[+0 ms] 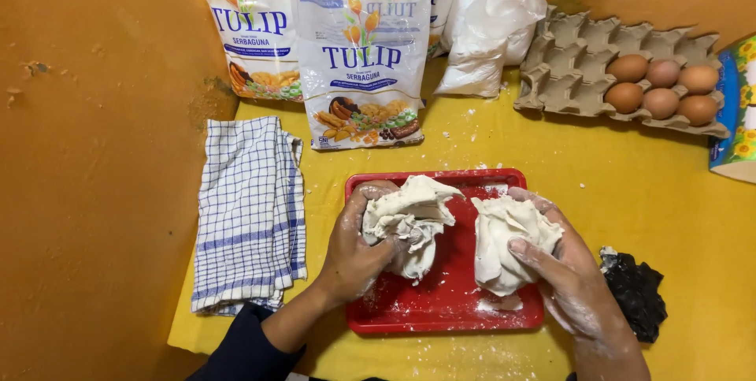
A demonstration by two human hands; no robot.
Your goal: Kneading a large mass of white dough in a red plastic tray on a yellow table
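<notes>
Dough-dividing step: left hand (356, 251) and right hand (563, 275) each clench a dough lump (409, 219) (504, 243) over the red tray (449, 302) (floured); shaping presumably follows, needing firm kneading pressure.

orange wall (94, 152), yellow table (654, 215)

Both hands are bare and dusted with white flour. The left arm (260, 341) wears a dark navy sleeve (pushed up the forearm).
</notes>
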